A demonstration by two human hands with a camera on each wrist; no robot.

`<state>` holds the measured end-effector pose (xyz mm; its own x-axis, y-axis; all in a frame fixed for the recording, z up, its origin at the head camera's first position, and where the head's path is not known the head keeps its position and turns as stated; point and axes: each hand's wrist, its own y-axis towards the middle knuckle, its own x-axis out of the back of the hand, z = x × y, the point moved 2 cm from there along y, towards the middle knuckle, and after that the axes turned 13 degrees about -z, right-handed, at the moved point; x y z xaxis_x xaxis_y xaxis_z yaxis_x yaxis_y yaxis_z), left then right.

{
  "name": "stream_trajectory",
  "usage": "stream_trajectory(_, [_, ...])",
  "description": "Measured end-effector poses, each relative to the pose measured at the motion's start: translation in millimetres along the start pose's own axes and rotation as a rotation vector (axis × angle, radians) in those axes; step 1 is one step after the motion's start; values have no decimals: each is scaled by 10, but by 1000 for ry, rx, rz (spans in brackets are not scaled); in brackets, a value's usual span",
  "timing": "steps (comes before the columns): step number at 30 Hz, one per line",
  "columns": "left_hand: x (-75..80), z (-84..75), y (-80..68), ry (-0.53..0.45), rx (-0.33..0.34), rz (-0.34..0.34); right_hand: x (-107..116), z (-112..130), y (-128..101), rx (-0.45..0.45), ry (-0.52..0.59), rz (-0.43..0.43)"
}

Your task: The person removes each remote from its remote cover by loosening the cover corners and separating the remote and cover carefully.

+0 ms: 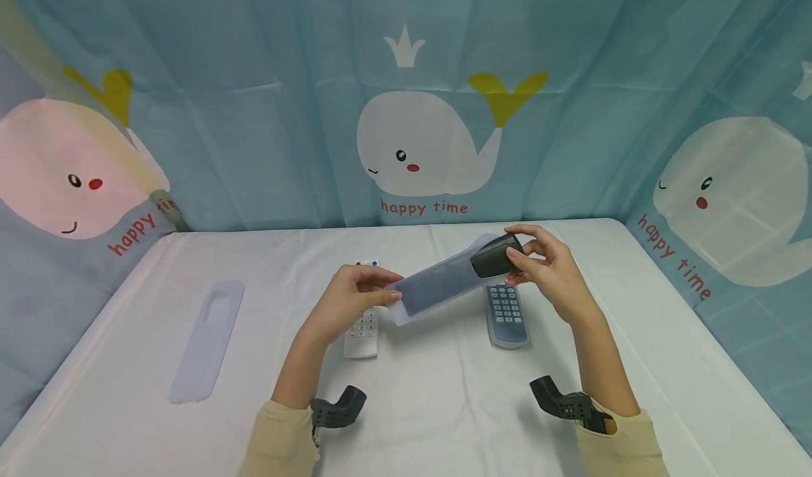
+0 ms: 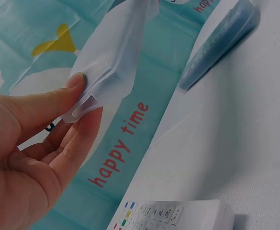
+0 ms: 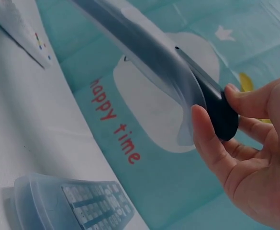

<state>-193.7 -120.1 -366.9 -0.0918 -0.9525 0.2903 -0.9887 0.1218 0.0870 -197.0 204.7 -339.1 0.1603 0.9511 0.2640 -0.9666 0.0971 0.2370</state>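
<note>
While the blue whale-print curtain (image 1: 254,110) closes off the back and sides, the white worktop (image 1: 444,406) carries everything else. Loose on it: an empty clear sleeve (image 1: 208,341) far to my left, a white remote (image 1: 362,332) below my left hand, and a grey remote already in its cover (image 1: 507,314) below my right.

Held above the worktop between both hands: a translucent silicone cover (image 1: 438,283) with a dark remote (image 1: 496,257) partly inside, its end protruding at the right.

Left hand (image 1: 349,301): grip closed, thumb and fingers pinching the cover's closed end. Right hand (image 1: 548,265): fingers curled round the remote's exposed end.

Judgement: sleeving step, roughly midway. Next move calls for holding the cover end firm while pushing the remote along its axis, then stretching the lip over the last corner.
</note>
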Motion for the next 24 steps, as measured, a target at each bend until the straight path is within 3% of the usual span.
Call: stream_trajectory(24, [29,-16,0,9,26,-10,49,-13,3,12,-42,20])
